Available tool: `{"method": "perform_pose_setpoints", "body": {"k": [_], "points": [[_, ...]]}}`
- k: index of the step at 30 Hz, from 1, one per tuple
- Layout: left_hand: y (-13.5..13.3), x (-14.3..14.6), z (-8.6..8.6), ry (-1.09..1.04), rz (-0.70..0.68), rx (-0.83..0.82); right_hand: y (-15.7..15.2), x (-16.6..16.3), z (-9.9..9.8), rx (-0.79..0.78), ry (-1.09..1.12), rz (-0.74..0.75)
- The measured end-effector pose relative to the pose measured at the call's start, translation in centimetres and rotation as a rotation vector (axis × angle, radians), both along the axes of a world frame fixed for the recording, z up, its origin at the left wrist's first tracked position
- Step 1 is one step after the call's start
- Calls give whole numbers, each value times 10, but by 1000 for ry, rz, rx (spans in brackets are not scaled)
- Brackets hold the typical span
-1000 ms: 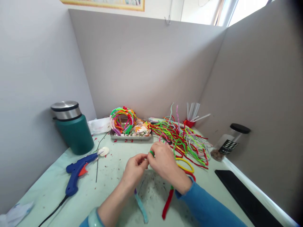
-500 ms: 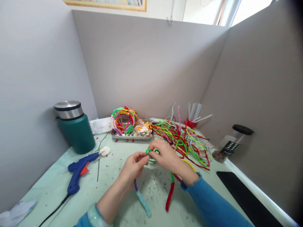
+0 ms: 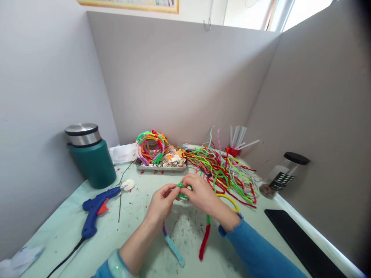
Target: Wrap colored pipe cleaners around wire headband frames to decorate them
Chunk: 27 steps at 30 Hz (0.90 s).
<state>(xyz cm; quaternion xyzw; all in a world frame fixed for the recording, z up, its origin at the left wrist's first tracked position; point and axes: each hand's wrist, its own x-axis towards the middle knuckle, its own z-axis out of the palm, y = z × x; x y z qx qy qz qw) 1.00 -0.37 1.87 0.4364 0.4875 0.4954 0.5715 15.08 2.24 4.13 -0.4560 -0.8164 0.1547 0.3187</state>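
My left hand [image 3: 161,201] and my right hand [image 3: 199,192] meet over the middle of the table, both pinching a green pipe cleaner [image 3: 181,190] that coils between the fingertips. From under my hands hangs a curved band wrapped in pipe cleaners, with a purple and light blue end [image 3: 173,246] on the left and a green and red end [image 3: 204,239] on the right. A yellow ring [image 3: 229,200] lies just right of my right wrist.
A loose heap of coloured pipe cleaners [image 3: 228,170] lies at the back right. A metal tray [image 3: 161,166] holds wrapped headbands and small decorations. A blue glue gun [image 3: 95,207], a green flask [image 3: 89,155], a jar [image 3: 280,174] and a black slab [image 3: 301,243] stand around.
The green pipe cleaner appeared as a loop between my fingers, then was drawn tighter. My hands shifted slightly, and the wrapped band's ends swung a little beneath them.
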Motion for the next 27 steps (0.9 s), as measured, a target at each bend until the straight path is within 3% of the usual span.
{"method": "perform_pose_setpoints", "body": {"k": [7, 27], "points": [[2, -2, -4, -22, 11, -1, -1, -1, 3, -51, 43, -3], [4, -1, -7, -39, 42, -23, -1, -1, -2, -6, 45, 63]]}}
